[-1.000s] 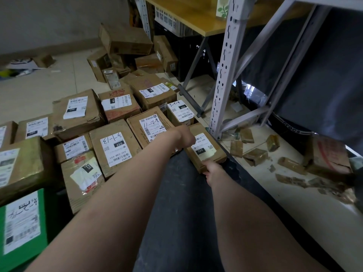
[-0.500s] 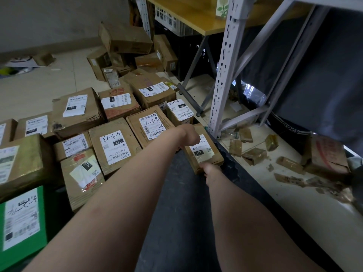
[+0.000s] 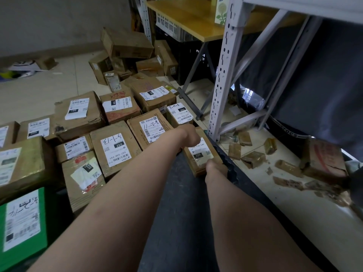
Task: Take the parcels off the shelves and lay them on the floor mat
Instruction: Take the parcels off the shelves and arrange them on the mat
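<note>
A small brown parcel (image 3: pixel 202 157) with a white label marked 220 lies on the dark floor mat (image 3: pixel 176 222), near the mat's right edge. My left hand (image 3: pixel 191 137) grips its far left side, fingers curled over the edge. At its near right corner my right hand (image 3: pixel 216 167) holds it too. Several labelled cardboard parcels (image 3: pixel 115 148) lie in rows on the mat to the left. A white metal shelf upright (image 3: pixel 224 75) stands just beyond the small parcel.
The bottom shelf board (image 3: pixel 275 193) on the right carries torn cardboard scraps and a battered box (image 3: pixel 324 160). A green parcel (image 3: pixel 21 222) sits at the near left. More boxes (image 3: pixel 125 43) are piled by the back wall. A yellow table (image 3: pixel 188 16) stands behind.
Both hands have shifted the small parcel slightly, and it now sits lower against the mat's right edge. The other parcels have not moved.
</note>
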